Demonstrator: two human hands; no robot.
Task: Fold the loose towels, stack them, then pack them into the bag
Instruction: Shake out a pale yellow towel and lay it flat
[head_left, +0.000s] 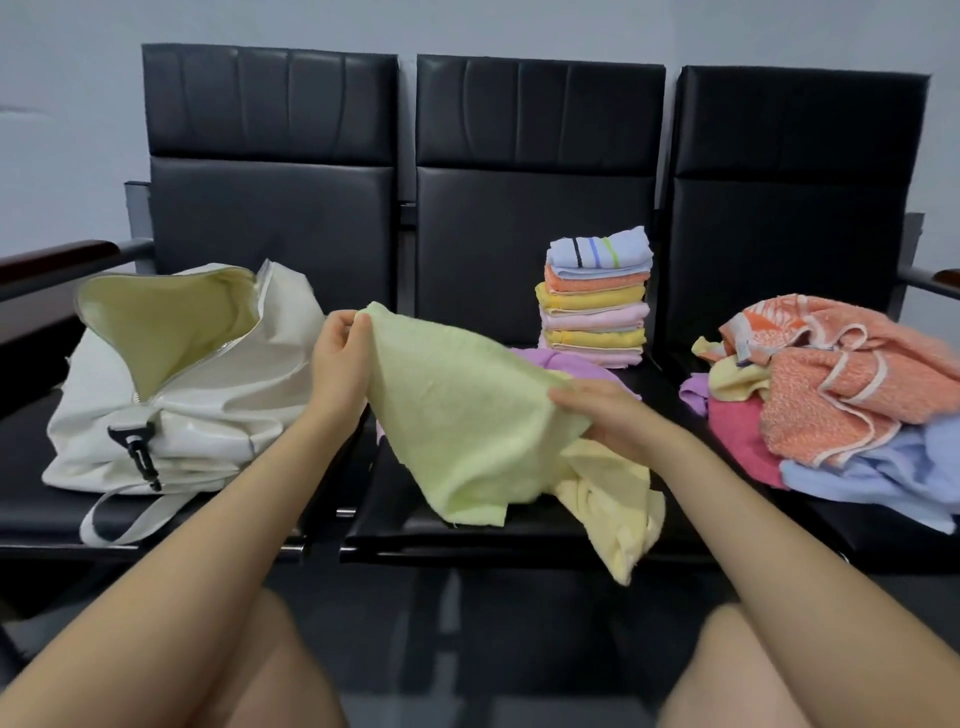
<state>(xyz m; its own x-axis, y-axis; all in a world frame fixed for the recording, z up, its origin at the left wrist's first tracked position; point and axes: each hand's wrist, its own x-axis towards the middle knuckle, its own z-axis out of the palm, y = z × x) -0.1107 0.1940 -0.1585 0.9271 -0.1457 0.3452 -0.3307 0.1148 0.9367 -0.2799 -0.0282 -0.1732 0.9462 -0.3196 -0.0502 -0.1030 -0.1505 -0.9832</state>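
Both forearms reach in from the bottom edge over my knees toward the bench (519, 540), a row of three black seats. On inspection, my left hand (340, 353) pinches the upper corner of a pale green towel (467, 415) between thumb and fingers, and my right hand (605, 410) grips its opposite edge, fingers curled into the cloth. That towel hangs spread above the front of the middle seat, its lower end draping over a pale yellow towel (618, 499) that spills past the front edge. A lilac towel (571, 366) lies behind them. Toward the back of the middle seat stands a stack of folded towels (595, 301), striped one on top. On the left seat rests the white bag (176, 395), unzipped, mouth gaping. On the right seat sits a heap of loose towels (831, 384), orange, pink and blue.
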